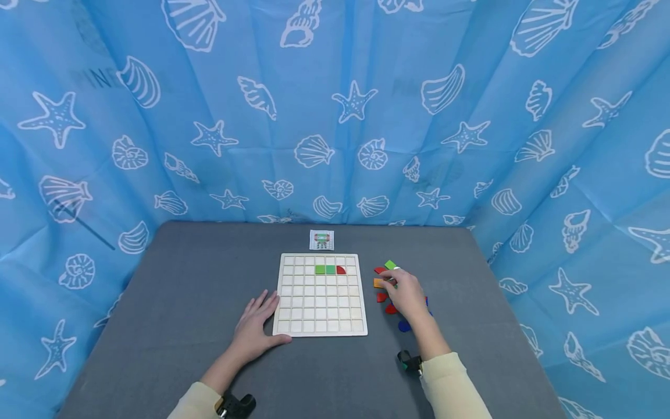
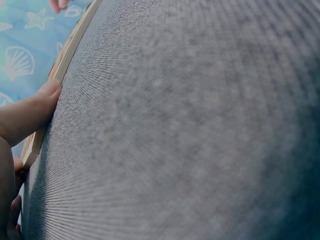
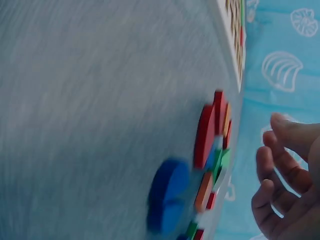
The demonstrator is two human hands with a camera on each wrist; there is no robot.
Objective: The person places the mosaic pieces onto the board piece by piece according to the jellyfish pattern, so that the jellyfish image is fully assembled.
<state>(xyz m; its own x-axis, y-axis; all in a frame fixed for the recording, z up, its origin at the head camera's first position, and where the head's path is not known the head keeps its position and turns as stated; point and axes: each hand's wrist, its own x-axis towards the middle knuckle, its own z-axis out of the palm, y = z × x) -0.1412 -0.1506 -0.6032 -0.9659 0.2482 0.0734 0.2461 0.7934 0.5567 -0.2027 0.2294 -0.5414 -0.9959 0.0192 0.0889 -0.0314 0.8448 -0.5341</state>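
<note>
A pale square grid board [image 1: 316,302] lies on the grey table. In its second row from the back sit a light green square [image 1: 320,269], a darker green square [image 1: 330,269] and a red quarter-round piece [image 1: 341,270]. My left hand [image 1: 255,326] rests at the board's near left corner, fingers spread along the side, its thumb [image 2: 35,110] against the near edge. To the right of the board, my right hand [image 1: 407,294] hovers over loose coloured pieces. Its fingers are loosely bent, with no piece visible between them in the right wrist view.
Around the right hand lie several pieces, among them an orange one [image 1: 377,283], a red one [image 1: 391,309], a light green one [image 1: 389,264] and blue rounded ones [image 3: 169,180]. A small printed card [image 1: 321,240] lies behind the board. Blue shell-patterned curtain [image 1: 314,116] hangs beyond the table.
</note>
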